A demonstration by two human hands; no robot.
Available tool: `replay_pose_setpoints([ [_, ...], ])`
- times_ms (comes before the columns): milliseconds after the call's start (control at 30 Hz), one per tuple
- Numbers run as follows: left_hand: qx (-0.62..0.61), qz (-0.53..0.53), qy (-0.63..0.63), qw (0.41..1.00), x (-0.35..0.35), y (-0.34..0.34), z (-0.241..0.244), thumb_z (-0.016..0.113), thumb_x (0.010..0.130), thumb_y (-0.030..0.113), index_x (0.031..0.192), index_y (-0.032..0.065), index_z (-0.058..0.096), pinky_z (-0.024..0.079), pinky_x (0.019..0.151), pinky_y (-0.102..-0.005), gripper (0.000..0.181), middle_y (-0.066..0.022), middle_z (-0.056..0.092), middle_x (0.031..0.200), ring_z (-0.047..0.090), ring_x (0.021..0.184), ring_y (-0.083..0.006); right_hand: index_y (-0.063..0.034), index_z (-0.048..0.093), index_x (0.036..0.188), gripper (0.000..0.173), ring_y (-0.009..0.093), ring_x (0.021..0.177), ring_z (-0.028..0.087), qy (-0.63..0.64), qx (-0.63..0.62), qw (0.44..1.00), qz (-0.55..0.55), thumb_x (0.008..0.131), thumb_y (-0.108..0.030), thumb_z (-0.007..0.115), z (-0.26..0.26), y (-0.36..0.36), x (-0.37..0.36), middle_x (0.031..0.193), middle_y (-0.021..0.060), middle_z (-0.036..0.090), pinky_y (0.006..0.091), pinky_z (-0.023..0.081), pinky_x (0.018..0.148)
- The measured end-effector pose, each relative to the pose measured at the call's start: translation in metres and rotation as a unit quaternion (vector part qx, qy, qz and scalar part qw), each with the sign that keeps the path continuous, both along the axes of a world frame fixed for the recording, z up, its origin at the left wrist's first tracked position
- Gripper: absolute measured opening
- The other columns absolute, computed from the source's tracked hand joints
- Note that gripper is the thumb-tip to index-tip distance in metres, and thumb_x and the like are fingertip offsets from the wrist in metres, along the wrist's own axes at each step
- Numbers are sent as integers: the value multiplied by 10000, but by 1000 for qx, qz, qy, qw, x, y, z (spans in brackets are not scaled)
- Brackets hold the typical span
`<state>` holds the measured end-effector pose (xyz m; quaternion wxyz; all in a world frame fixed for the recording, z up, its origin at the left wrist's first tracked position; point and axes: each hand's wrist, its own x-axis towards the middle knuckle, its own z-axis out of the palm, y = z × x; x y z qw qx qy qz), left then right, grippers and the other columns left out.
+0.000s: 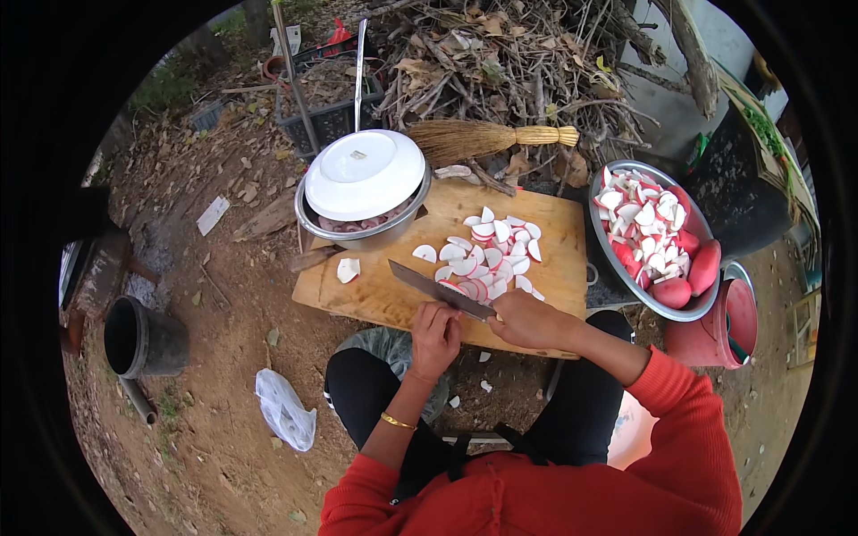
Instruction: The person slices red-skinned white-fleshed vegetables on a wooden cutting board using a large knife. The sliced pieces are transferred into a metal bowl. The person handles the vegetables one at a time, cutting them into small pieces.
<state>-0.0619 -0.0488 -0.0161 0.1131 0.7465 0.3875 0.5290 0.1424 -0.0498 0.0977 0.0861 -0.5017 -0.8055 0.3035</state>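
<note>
My right hand (pixel 526 319) is closed on the handle of a kitchen knife (pixel 429 286), whose broad blade points up and left over the wooden cutting board (pixel 375 301). Beside the blade, at the board's near edge, is my left hand (pixel 436 328) with its fingers bent; whether it holds anything is hidden. Half-round slices of red-skinned radish (pixel 493 258) lie in a loose pile just beyond the knife. One chunk of radish (pixel 348 270) lies apart on the board's left side. A metal basin (pixel 710 228) at the right holds cut slices and whole radishes (pixel 705 268).
A metal bowl (pixel 365 236) of what looks like raw meat, partly covered by a white plate (pixel 365 171), stands at the board's far left corner. Behind are a straw broom (pixel 489 137) and piled sticks. A red bucket (pixel 704 335), black bucket (pixel 144 338) and plastic bag (pixel 285 409) stand around.
</note>
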Motion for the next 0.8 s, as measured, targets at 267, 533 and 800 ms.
replay_pose_setpoints([
  [267,-20,-2,47,999,6,8,6,641,784,-106,949,17,621,515,718,-434,207,-156,582,1000,599,882,-353,128,586,865,345,307,460,612,110,-208,964,-124,965,-201,582,5,16,2,649,239,616,444,514,478],
  [533,-112,-2,-4,994,26,47,9,589,892,-67,1005,15,611,501,782,-386,142,-139,581,997,615,912,-295,50,663,970,215,404,670,693,35,192,978,-75,880,-145,661,-9,10,49,752,266,678,490,565,636],
  [800,-81,100,-186,974,19,38,91,587,1025,158,1187,1,598,458,923,-383,226,-147,595,1196,590,1047,-279,31,602,1024,219,387,763,733,-188,245,947,-86,873,-118,656,21,-17,89,851,206,718,481,594,641],
])
